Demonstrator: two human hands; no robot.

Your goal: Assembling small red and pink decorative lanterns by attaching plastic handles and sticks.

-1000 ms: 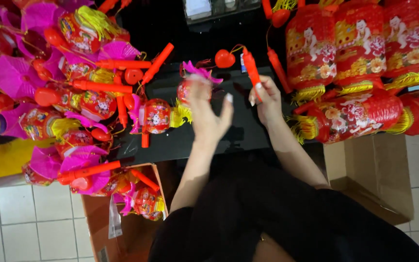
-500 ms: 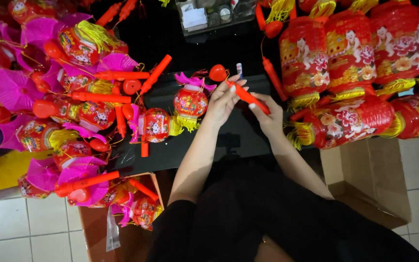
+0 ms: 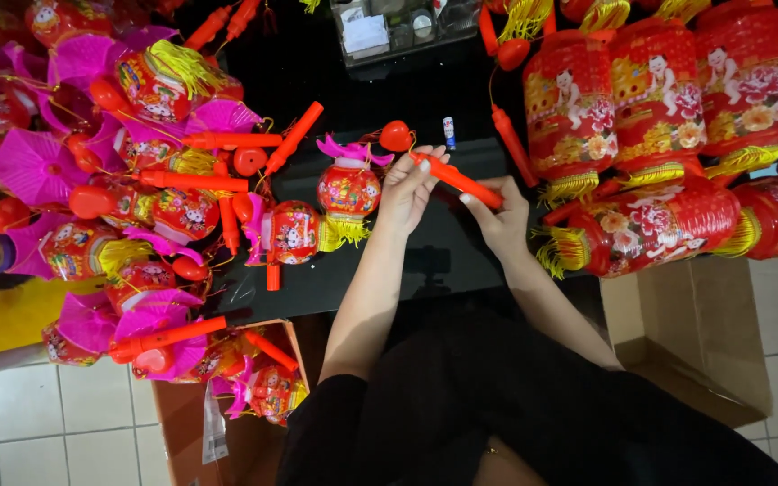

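- Left hand (image 3: 404,191) is over the black table (image 3: 425,261), fingers closed round the upper-left end of an orange stick handle (image 3: 457,180).
- Right hand (image 3: 501,219) is closed on the lower-right end of the same handle; thumb and fingers wrap it from below.
- The handle lies tilted, high end to the left, low end to the right, spanning the gap between the two hands. It is held clear of the table top.
- A red heart-shaped piece (image 3: 395,136) sits just beyond the handle's left end, on a thin cord. Whether the cord joins the handle cannot be told.
- A small red lantern with a pink top and yellow tassel (image 3: 348,192) lies on the table just left of the left hand, near but not touching it.
- Against the frame half a second earlier: both hands grip the handle as before and its tilt is about the same. One second earlier the hands were apart, the left hand open over the small lantern and the right one holding the handle upright alone.
- The small lantern lies in much the same spot as half a second earlier.
- Surroundings: a heap of pink and red lanterns with orange handles (image 3: 137,180) covers the table's left side; large red cylinder lanterns (image 3: 659,117) hang along the right side.
- A small white tube (image 3: 449,132) lies on the table beyond the hands.
- An open cardboard box (image 3: 245,405) with more lanterns stands on the floor at lower left.
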